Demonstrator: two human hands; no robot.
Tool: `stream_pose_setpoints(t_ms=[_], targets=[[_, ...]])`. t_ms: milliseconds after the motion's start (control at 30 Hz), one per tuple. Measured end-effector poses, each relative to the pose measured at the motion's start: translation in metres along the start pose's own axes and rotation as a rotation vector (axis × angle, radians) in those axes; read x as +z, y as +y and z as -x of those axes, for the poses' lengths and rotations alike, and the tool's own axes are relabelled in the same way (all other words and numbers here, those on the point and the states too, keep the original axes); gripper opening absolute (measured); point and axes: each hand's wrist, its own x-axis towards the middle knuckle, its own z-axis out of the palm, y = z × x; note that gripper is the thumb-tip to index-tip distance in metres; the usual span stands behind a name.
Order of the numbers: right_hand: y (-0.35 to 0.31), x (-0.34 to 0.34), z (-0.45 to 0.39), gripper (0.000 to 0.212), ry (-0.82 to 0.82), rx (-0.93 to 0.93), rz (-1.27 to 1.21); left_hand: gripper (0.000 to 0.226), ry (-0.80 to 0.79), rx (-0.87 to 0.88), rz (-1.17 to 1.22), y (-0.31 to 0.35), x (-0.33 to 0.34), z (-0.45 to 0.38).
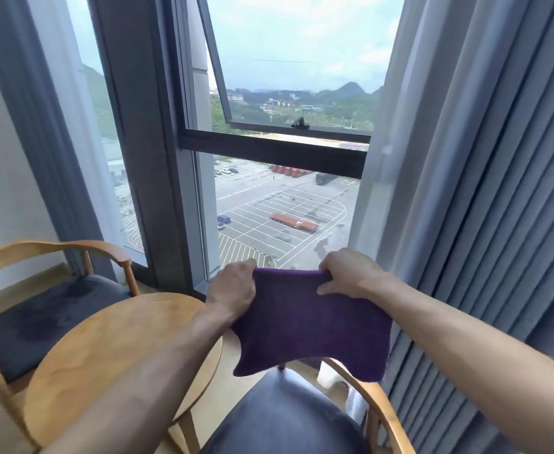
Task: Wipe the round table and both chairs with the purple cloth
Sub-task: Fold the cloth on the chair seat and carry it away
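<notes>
The purple cloth (311,326) hangs spread in the air, held up by its top edge. My left hand (231,290) grips its upper left corner and my right hand (351,273) pinches its upper right corner. Below and to the left stands the round wooden table (105,355), partly covered by my left forearm. A wooden chair with a dark cushion (39,316) is at the left by the wall. A second chair with a dark seat (285,417) sits directly under the cloth; its curved wooden back rail (377,401) shows at the right.
A tall window (285,142) with a dark frame fills the wall ahead, its upper pane tilted outward. Grey pleated curtains (482,191) hang close on the right, beside the second chair. Another curtain (39,126) hangs at the left behind the first chair.
</notes>
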Motion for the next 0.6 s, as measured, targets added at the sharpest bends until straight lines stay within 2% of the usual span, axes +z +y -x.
stream_pose_setpoints(t_ms=[167,333,500,600], targets=[[0.036,0.008,-0.009,0.025,-0.089,0.063,-0.039,0.029,-0.015,0.143,-0.104,-0.01,-0.008,-0.015],[0.064,0.022,-0.019,0.024,-0.055,0.111,-0.063,0.037,-0.149,0.25,-0.194,-0.021,-0.019,-0.04],[0.085,0.036,-0.024,0.026,-0.022,0.105,-0.13,0.05,-0.252,0.35,-0.168,-0.03,-0.032,-0.061],[0.089,0.04,-0.028,0.017,-0.053,0.068,-0.143,0.028,-0.307,0.387,-0.196,-0.031,-0.034,-0.069]])
